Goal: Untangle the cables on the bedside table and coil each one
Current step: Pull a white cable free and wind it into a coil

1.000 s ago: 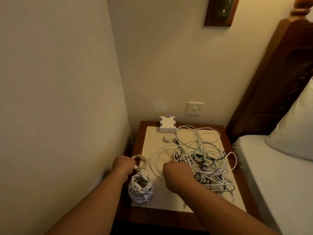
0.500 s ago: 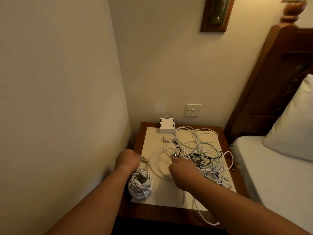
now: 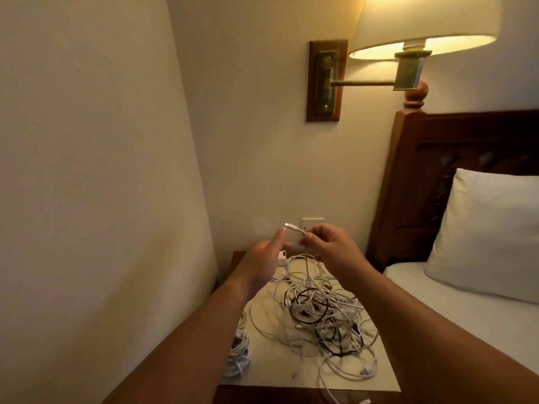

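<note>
I had lifted both hands off the bedside table (image 3: 233, 258): the right hand (image 3: 326, 246) pinched a white cable end (image 3: 293, 228), the left hand (image 3: 267, 255) reached with fingers loosely extended. The tangle (image 3: 318, 313) lay below at six o'clock, one coil (image 3: 237, 357) finished at seven; a second cable seemed started.

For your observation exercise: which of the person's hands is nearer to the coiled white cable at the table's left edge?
Left. The left hand is raised above the coiled cable on its side; the right hand is farther right, pinching a cable end.
</note>
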